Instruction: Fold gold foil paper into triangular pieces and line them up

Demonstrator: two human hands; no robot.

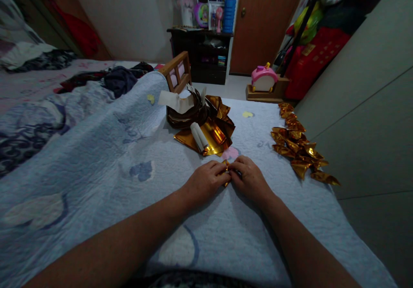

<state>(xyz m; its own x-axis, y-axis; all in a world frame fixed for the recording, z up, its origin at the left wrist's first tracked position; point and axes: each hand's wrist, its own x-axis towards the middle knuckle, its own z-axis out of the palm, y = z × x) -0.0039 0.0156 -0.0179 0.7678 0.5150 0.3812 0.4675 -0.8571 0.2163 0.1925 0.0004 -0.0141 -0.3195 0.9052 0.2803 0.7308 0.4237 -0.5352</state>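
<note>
My left hand (206, 177) and my right hand (249, 177) meet over the light blue quilt (135, 210). Between their fingertips is a small piece of gold foil paper (226, 183), mostly covered by the fingers. Both hands are closed on it, the left from its left side and the right from its right side. Just beyond them lies a loose pile of gold foil sheets (222, 126), some curled with pale or brown backs up. A rolled white-backed sheet (199, 137) rests on the pile's near side.
Several folded gold foil pieces (295, 144) lie in a row along the quilt's right edge, by a pale cabinet (371, 107). A wooden rail (177, 70) stands behind the pile. Dark clothes (119, 81) lie at the left. Beyond are a dark shelf (200, 55) and a pink toy (263, 78).
</note>
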